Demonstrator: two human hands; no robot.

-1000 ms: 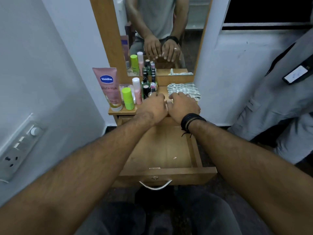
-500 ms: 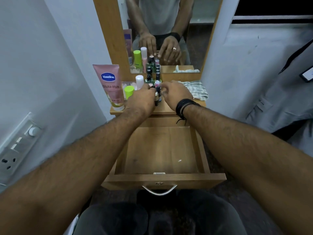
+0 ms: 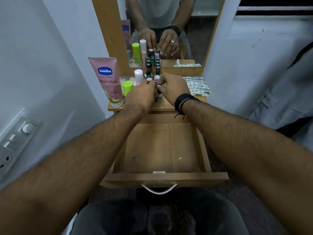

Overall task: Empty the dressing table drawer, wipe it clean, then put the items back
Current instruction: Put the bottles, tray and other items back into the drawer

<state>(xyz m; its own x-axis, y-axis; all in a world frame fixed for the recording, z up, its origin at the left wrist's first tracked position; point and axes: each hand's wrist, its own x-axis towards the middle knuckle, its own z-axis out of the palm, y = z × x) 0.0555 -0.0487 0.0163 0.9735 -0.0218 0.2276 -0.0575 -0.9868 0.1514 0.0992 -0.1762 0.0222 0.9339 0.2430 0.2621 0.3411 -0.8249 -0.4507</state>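
The wooden drawer [image 3: 201,150] is pulled out below the table top and holds nothing but a small white speck. On the top stand a pink Vaseline tube [image 3: 108,80], a lime-capped bottle [image 3: 127,87], a white-capped pink bottle [image 3: 138,76] and several small nail polish bottles [image 3: 149,75]. My left hand [image 3: 140,95] and my right hand [image 3: 172,87] meet over those small bottles, fingers curled round some of them. A striped cloth [image 3: 196,85] lies at the right of the top.
A mirror [image 3: 169,31] backs the table and reflects both hands. A white wall with a switch panel [image 3: 15,141] is close on the left. Another person in grey clothing [image 3: 288,85] stands at the right. My knees are under the drawer handle [image 3: 159,189].
Both hands moved from the table's front edge back to the cluster of small bottles and closed on them. The view shifted slightly lower.
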